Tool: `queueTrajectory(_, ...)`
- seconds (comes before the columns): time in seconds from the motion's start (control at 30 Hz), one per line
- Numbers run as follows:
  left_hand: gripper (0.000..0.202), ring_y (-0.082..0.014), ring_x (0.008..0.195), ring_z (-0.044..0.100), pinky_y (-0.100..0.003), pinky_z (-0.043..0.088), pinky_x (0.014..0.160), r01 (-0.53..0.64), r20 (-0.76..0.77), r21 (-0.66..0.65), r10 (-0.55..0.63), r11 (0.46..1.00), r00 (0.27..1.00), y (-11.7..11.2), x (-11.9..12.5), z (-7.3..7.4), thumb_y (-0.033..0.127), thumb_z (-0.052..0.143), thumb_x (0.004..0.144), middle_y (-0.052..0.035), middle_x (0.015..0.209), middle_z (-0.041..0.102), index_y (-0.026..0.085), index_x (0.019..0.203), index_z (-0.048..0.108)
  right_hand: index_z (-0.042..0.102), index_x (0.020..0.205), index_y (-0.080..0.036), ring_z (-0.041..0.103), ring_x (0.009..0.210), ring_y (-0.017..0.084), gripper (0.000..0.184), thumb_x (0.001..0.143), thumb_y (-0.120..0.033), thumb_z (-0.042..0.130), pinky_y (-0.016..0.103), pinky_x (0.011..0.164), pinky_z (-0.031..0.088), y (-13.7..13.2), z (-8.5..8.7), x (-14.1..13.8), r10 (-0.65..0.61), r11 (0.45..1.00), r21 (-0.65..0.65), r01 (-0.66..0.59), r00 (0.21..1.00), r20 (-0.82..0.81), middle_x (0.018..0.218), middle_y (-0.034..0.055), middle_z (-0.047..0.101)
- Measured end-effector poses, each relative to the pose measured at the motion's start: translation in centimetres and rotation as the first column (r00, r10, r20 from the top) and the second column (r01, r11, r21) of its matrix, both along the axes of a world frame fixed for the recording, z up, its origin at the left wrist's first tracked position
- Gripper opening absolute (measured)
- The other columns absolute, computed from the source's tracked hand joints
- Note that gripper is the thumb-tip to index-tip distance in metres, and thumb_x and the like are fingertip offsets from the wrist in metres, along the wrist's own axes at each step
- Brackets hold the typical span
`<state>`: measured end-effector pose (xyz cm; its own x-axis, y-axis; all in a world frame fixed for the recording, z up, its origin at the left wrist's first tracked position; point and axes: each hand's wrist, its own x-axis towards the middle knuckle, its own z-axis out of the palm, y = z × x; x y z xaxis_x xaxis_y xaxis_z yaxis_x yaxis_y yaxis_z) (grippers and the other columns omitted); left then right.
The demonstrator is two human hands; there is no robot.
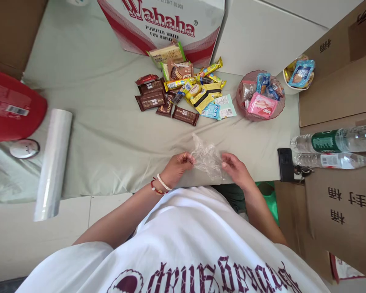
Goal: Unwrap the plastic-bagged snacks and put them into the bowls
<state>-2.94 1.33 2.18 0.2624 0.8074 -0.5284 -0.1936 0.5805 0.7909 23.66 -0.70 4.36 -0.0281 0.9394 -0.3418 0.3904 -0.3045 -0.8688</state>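
Observation:
A crumpled clear plastic bag (208,159) spreads between my two hands at the front edge of the covered table. My left hand (179,166), with beads on its wrist, pinches the bag's left side between thumb and fingers. On the other side, my right hand (235,167) has its thumb and fingertips curled at the bag's right edge; exactly how they grip the thin film is hard to see. Beyond the bag lies a pile of wrapped snacks, with brown-wrapped bars (185,115) and yellow packets (201,100) nearest.
A pink glass bowl (241,106) of snacks stands right of the pile, near a white tub (289,88). A Wahaha box (171,24) is behind. A film roll (53,162) and red container (15,103) lie left; a phone (285,165) and bottles (326,141) right.

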Motion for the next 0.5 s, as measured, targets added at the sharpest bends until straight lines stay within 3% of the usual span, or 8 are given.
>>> queueTrajectory(0.1, 0.014, -0.0178, 0.079, 0.057, -0.032, 0.043, 0.079, 0.115, -0.012, 0.059, -0.114, 0.992, 0.993, 0.0, -0.2, 0.1, 0.024, 0.076, 0.059, 0.0001, 0.076, 0.067, 0.019, 0.071, 0.069, 0.077, 0.110, -0.028, 0.061, 0.105, 0.029, 0.048, 0.073, -0.058, 0.087, 0.044, 0.097, 0.047, 2.1, 0.0, -1.3, 0.220, 0.970, 0.077, -0.230, 0.968, 0.117, 0.108, 0.0075, 0.072)
queueTrajectory(0.23, 0.030, -0.0229, 0.092, 0.062, -0.032, 0.045, 0.079, 0.119, 0.058, -0.029, -0.117, 0.993, 0.991, -0.1, 0.0, 1.1, 0.038, 0.076, 0.066, -0.0047, 0.094, 0.074, 0.019, 0.090, 0.076, 0.074, 0.088, -0.025, 0.057, 0.076, 0.020, 0.024, 0.090, -0.049, 0.071, 0.033, 0.076, 0.046, 4.4, 0.1, -4.1, 0.318, 0.944, 0.073, -0.323, 0.945, 0.078, 0.078, 0.0009, 0.064)
queueTrajectory(0.3, 0.033, -0.0224, 0.091, 0.063, -0.031, 0.046, 0.076, 0.042, 0.003, -0.040, -0.042, 0.998, 0.999, -0.2, 0.4, 1.4, 0.046, 0.077, 0.073, -0.0054, 0.094, 0.074, 0.019, 0.092, 0.075, 0.070, 0.082, -0.024, 0.049, 0.065, 0.017, 0.023, 0.092, -0.045, 0.067, 0.029, 0.066, 0.040, 4.6, 0.2, -5.4, 0.365, 0.927, 0.064, -0.369, 0.929, 0.066, 0.067, -0.0022, 0.055)
queueTrajectory(0.4, 0.035, -0.0183, 0.073, 0.060, -0.028, 0.043, 0.065, -0.111, -0.176, 0.027, 0.114, 0.993, 0.978, -0.4, 1.4, 0.8, 0.053, 0.080, 0.075, -0.0016, 0.075, 0.068, 0.020, 0.078, 0.069, 0.066, 0.079, -0.024, 0.044, 0.062, 0.015, 0.028, 0.092, -0.049, 0.067, 0.028, 0.061, 0.035, 4.0, -0.1, -6.4, 0.392, 0.918, 0.065, -0.391, 0.920, -0.009, 0.063, -0.0038, 0.050)
queueTrajectory(0.5, 0.044, -0.0148, 0.055, 0.054, -0.028, 0.039, 0.053, -0.331, -0.233, 0.032, 0.329, 0.943, 0.915, -0.5, 2.3, -0.2, 0.063, 0.071, 0.083, 0.0014, 0.063, 0.060, 0.022, 0.073, 0.060, 0.062, 0.079, -0.024, 0.042, 0.057, 0.014, 0.040, 0.089, -0.062, 0.067, 0.028, 0.055, 0.035, 3.5, -0.9, -5.6, 0.185, 0.981, -0.029, -0.193, 0.968, -0.172, 0.060, -0.0045, 0.048)
